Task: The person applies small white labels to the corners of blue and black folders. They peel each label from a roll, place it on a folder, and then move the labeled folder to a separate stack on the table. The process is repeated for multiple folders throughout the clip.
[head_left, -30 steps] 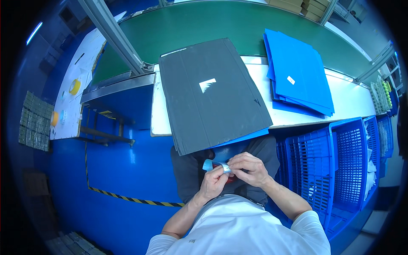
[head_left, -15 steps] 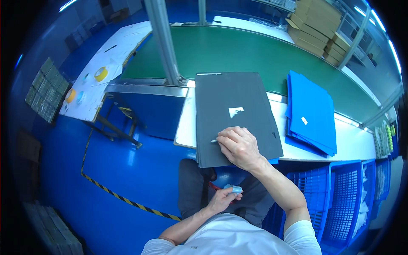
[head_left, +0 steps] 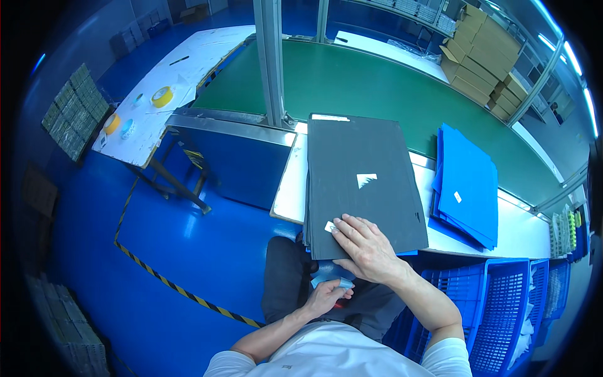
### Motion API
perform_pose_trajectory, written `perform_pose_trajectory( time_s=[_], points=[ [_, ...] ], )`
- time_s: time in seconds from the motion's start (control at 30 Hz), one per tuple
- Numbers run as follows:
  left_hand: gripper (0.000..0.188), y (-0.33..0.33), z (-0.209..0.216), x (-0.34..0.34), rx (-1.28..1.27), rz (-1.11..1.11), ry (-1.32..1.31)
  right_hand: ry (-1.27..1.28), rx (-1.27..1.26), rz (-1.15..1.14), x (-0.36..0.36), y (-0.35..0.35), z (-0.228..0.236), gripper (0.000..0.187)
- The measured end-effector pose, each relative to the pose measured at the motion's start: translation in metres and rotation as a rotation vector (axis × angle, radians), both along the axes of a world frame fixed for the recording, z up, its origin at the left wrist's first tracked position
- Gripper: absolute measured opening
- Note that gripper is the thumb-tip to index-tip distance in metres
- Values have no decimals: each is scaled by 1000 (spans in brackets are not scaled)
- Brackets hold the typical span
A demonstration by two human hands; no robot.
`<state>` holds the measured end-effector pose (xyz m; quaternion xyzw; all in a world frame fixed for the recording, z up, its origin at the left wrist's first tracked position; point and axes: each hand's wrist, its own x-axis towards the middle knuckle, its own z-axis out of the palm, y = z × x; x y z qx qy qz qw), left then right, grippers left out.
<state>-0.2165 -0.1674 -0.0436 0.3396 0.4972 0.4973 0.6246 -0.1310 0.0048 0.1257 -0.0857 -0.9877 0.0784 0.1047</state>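
My right hand (head_left: 369,250) lies on the near end of a stack of dark grey sheets (head_left: 364,147), its fingers stretched out together. A small white label (head_left: 330,227) shows at its fingertips on the top sheet. Farther up that sheet is a white patch (head_left: 366,181) with a jagged dark shape. Below the stack's near edge, above my lap, my left hand (head_left: 325,299) is closed round a small light-blue roll (head_left: 342,284); its kind is partly hidden by the fingers.
A stack of blue sheets (head_left: 468,182) lies right on the white bench (head_left: 521,220). Blue baskets (head_left: 499,308) stand below. Behind runs a green conveyor belt (head_left: 364,81) with a metal post (head_left: 269,69). A white side table (head_left: 141,132) holds tape rolls (head_left: 162,97).
My right hand has gone from a pinch over the white label to fingers laid flat beside it. The whole view has shifted slightly. My left hand still holds the roll.
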Motion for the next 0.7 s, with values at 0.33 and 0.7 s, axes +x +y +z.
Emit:
perform_pose_trajectory(
  time_s=[0.33,0.7],
  points=[
    [29,-5,-5,3,-36,78,-130,708,347,-236,80,39,71,36],
    [32,11,10,15,-1,72,-233,495,-20,-855,217,126,-17,34]
  ],
)
